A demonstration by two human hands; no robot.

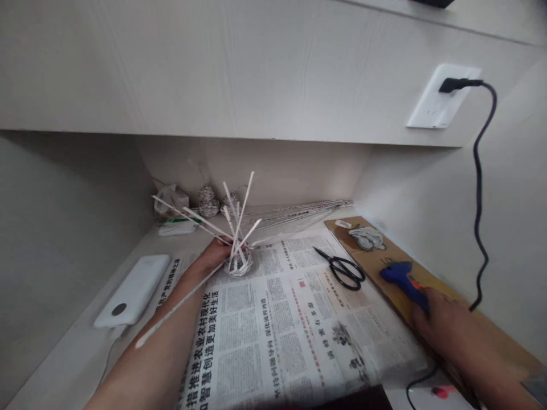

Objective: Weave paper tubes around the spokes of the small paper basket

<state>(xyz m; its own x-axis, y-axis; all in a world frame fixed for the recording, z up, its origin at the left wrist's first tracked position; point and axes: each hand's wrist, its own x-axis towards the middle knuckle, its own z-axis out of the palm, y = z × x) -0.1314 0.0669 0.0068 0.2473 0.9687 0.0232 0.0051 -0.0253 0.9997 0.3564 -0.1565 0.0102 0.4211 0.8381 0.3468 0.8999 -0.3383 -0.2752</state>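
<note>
My left hand (219, 251) is closed around the far side of a small woven basket (238, 265) made of rolled paper strips. Several pale paper sticks fan up and outward from its rim, and one long stick lies back over my forearm. Part of the hand is hidden behind the sticks. On the right, my right hand (442, 322) grips the handle of a blue hot glue gun (404, 279) with an orange trigger, over a cardboard strip. Black-handled scissors (344, 270) rest on the newspaper between my hands.
Newspaper (256, 341) covers the desk. A white power bank (134, 290) with a cable lies left. Woven pieces (208, 200) and long paper sticks (299, 210) lie at the back. Cardboard (371, 262) bears a crumpled grey wad (367, 238). A black cord (477, 199) hangs from the wall socket.
</note>
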